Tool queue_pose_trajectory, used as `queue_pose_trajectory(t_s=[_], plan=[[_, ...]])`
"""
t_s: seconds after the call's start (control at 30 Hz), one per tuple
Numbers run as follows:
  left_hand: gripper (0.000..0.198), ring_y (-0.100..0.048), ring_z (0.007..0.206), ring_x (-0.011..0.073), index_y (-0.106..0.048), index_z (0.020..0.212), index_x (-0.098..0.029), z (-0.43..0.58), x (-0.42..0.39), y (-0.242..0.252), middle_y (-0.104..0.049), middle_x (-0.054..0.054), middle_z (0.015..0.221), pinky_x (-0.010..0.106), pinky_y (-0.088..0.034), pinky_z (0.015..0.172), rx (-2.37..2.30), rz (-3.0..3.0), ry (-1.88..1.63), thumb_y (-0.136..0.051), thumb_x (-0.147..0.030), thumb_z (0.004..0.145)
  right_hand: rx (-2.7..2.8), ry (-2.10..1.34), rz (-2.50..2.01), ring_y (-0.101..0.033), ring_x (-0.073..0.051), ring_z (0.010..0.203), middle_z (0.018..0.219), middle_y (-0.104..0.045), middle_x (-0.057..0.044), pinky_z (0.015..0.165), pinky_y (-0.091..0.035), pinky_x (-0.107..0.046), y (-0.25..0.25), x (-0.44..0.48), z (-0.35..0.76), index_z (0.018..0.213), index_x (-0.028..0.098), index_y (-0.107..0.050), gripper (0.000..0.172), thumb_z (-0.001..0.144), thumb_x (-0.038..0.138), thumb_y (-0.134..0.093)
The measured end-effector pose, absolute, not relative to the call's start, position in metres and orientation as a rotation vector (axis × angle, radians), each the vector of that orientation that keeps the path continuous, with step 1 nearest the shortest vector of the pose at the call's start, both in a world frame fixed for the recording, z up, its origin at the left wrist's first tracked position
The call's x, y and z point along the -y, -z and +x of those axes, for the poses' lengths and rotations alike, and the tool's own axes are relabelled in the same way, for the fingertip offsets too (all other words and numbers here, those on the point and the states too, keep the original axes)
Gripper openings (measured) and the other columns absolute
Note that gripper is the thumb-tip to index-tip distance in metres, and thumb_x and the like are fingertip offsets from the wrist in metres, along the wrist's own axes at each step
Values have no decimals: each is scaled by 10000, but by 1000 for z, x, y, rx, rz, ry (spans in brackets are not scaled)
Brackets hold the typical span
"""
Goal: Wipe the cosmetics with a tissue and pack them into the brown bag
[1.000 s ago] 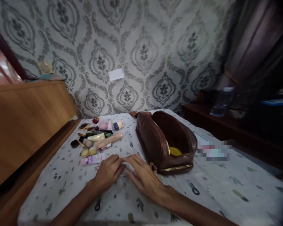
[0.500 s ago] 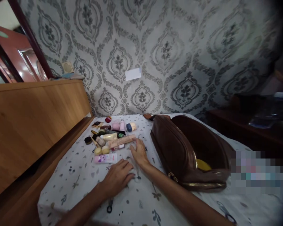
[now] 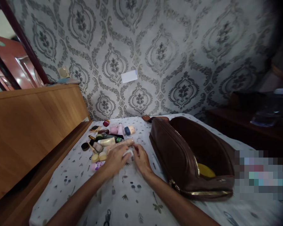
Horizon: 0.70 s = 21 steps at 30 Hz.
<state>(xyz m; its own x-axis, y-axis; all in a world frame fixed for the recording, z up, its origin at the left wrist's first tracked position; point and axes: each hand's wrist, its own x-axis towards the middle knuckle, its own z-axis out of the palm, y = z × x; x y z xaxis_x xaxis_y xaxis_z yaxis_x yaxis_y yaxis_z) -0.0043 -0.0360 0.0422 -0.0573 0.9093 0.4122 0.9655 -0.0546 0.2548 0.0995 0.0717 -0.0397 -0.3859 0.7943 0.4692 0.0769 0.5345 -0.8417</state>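
My left hand (image 3: 116, 159) is over the near right side of a heap of cosmetics, its fingers curled and slightly blurred. Close beside it, my right hand (image 3: 141, 159) has its fingers bent inward. A small white thing (image 3: 128, 153) shows between my fingertips, too hidden to name. A long pink-beige tube (image 3: 129, 142) lies just behind the hands, partly covered. A pink and purple tube (image 3: 97, 166) sticks out left of my left wrist. Near it are two small cream-lidded jars (image 3: 102, 156) and a cream tube (image 3: 107, 142).
A large brown leather bag (image 3: 169, 153) stands unzipped at the right, something yellow (image 3: 206, 171) inside. Behind the tubes lie a pink bottle (image 3: 120, 128) and a blue-capped jar (image 3: 129, 130). A wooden board (image 3: 40, 110) borders the left; a patterned wall closes the back.
My left hand has moved forward and up, coming alongside my right hand and covering part of the tubes. My right hand's fingers have curled in. The view has shifted slightly.
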Motion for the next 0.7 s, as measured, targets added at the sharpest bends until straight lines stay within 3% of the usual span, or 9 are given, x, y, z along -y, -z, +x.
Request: queue_pose_trajectory(t_s=[0.17, 0.4, 0.7], plan=[[190, -644, 964, 251, -592, 1080, -182, -36, -29, -63, -675, 84, 983, 366, -481, 871, 2182, -1926, 674, -501, -262, 934, 1796, -941, -771, -649, -239, 892, 950, -684, -103, 828, -522, -387, 38, -71, 99, 1012, 170, -604, 255, 879, 274, -412], [186, -567, 1102, 242, -561, 1056, -166, -66, -105, -59, -611, 118, 1114, 382, -421, 991, 2275, -1809, 663, -448, -264, 946, 1797, -922, -824, -634, -227, 896, 941, -666, -94, 846, -506, -369, 33, -65, 97, 994, 176, -604, 226, 845, 174, -433], [409, -613, 1018, 265, -484, 1197, -173, -71, -120, -28, -589, 112, 1118, 356, -490, 853, 2386, -1904, 484, -584, -306, 824, 1779, -900, -889, -617, -235, 973, 1001, -666, -88, 900, -492, -380, 28, -56, 93, 986, 193, -606, 250, 803, 97, -466]])
